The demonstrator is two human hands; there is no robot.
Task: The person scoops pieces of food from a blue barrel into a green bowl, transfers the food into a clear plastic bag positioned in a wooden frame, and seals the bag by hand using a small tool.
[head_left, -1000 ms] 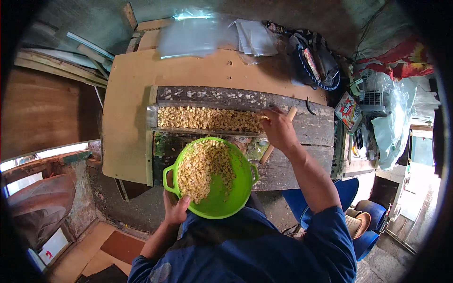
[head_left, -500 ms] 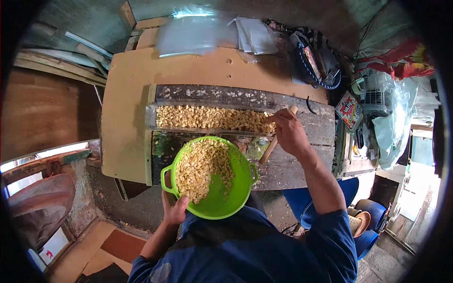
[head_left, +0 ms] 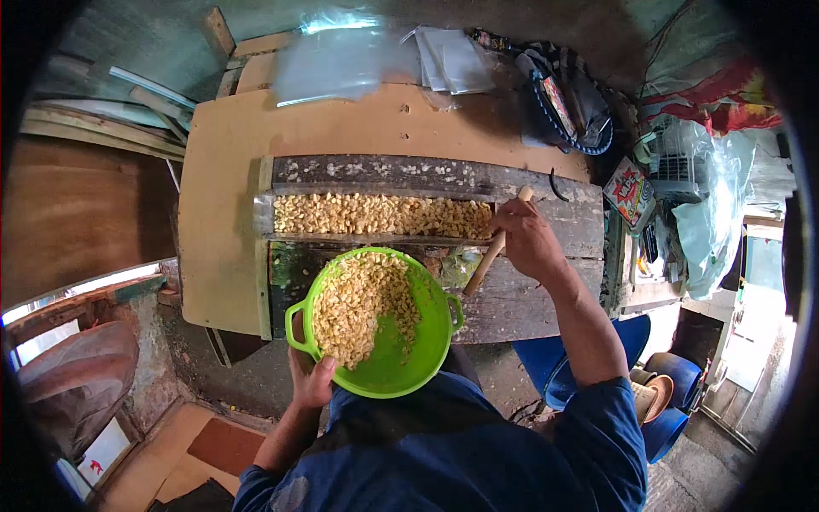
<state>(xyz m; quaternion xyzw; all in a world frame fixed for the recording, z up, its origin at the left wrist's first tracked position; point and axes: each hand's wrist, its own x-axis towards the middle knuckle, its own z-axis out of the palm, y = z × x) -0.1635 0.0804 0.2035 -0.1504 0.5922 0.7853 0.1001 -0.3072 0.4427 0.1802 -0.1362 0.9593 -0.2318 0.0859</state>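
My left hand (head_left: 313,380) grips the near-left side of a green two-handled basin (head_left: 401,358), thumb over its rim. Small pale-yellow pieces (head_left: 350,307) fill much of the basin's left and upper part. Beyond it, a long, narrow band of similar pieces (head_left: 375,213) lies in a clear-lined channel between dark weathered boards (head_left: 537,290). My right hand (head_left: 520,230) is at the channel's right end with fingers bent together; what they hold, if anything, is hidden. A wooden rod (head_left: 479,278) lies slantwise beside and partly under that hand.
A tan board (head_left: 217,213) spans the bench, with clear plastic sheets (head_left: 328,72) at the back. A dark basket (head_left: 554,107) of bags stands back right. Clutter, including a colourful box (head_left: 629,192), edges the right side. Blue barrels (head_left: 670,375) stand low at right; wooden panels at left.
My right hand has moved rightward along the channel's end, and the pieces there now reach further right. My left hand still holds the basin in much the same place.
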